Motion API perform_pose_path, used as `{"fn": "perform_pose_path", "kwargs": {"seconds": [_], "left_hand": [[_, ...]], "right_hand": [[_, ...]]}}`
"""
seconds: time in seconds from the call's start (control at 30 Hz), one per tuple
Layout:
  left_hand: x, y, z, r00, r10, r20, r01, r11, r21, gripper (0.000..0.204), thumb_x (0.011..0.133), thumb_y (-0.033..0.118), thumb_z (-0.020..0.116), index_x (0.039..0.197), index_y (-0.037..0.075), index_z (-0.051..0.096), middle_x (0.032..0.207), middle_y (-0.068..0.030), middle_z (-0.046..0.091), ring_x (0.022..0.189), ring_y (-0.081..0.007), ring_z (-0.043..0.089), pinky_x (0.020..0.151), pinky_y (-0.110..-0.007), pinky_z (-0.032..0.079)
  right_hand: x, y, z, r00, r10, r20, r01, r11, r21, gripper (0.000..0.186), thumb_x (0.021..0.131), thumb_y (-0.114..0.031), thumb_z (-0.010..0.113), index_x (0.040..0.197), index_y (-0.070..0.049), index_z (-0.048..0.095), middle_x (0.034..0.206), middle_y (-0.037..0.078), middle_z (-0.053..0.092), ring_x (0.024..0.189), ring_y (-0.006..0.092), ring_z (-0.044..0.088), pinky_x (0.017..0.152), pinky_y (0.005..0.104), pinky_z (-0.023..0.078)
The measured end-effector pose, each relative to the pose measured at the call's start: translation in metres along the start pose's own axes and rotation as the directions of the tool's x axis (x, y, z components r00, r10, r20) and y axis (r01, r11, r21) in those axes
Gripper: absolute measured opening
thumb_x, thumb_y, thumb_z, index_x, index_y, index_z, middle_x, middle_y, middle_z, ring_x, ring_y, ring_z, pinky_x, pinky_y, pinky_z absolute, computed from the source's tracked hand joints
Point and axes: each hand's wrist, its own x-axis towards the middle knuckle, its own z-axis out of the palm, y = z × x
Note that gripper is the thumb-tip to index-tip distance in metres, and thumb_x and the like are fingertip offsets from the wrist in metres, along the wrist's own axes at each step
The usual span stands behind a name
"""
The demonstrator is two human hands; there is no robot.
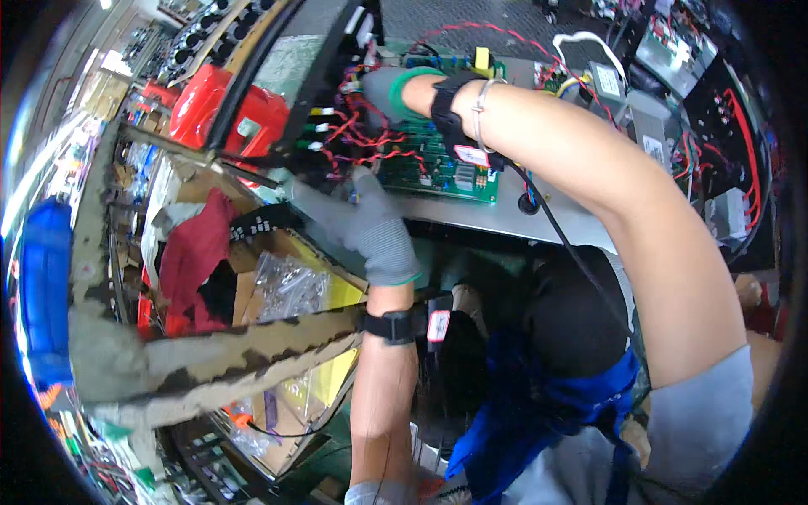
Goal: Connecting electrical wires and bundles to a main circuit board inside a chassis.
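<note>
A black panel [313, 126] with white connectors and red wires [383, 157] stands at the left edge of a green circuit board [459, 168]. My left hand [362, 225], in a grey glove, straddles the panel's near end, its fingers on the outer side and its thumb on the inner side. Over the board's far left part lies my right hand [392, 93], also gloved in grey, close to the wires and connectors. Its fingertips are hidden, so what they touch does not show. The board sits on a metal plate [513, 220].
A red rounded object [227, 114] stands left of the panel. Below it, a carton [244, 290] holds a dark red cloth [198, 252] and plastic bags [290, 286]. A worn frame bar [244, 349] crosses the near left. A black cable [560, 227] hangs by my right forearm.
</note>
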Motion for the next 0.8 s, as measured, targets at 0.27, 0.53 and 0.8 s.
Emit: {"fn": "perform_pose_path", "kwargs": {"seconds": [0.27,0.53,0.8], "left_hand": [[0.0,-0.09,-0.003,0.895,-0.446,0.021,0.444,0.893,0.081,0.041,0.076,0.011,0.057,0.111,-0.007,0.047,0.096,-0.0218,0.06,0.083,-0.0314,0.057,0.073,-0.037,0.044],[-0.023,-0.06,-0.02,0.508,-0.693,0.512,0.861,0.4,-0.312,0.015,0.083,0.021,0.055,0.081,0.006,0.059,0.072,-0.0044,0.057,0.062,-0.0172,0.055,0.056,-0.032,0.043],[-0.023,-0.04,-0.06,0.503,-0.379,0.777,0.864,0.211,-0.456,0.012,0.087,0.022,0.052,0.092,0.011,0.054,0.078,-0.0002,0.053,0.075,-0.017,0.052,0.071,-0.033,0.043]], "right_hand": [[-0.075,-0.048,-0.077,0.97,0.199,-0.137,-0.217,0.967,-0.134,0.023,0.069,-0.016,0.06,0.084,0.0,0.067,0.087,0.023,0.064,0.082,0.0378,0.063,0.071,0.0431,0.051],[-0.186,-0.11,-0.056,0.921,-0.16,-0.355,0.244,0.947,0.207,0.022,0.077,-0.023,0.05,0.078,-0.006,0.064,0.078,0.017,0.06,0.077,0.0359,0.058,0.071,0.0458,0.046],[-0.195,-0.093,-0.019,0.981,-0.101,0.169,-0.065,0.641,0.764,0.031,0.084,-0.026,0.05,0.086,0.001,0.063,0.075,0.015,0.063,0.064,0.0238,0.062,0.059,0.036,0.049]]}}
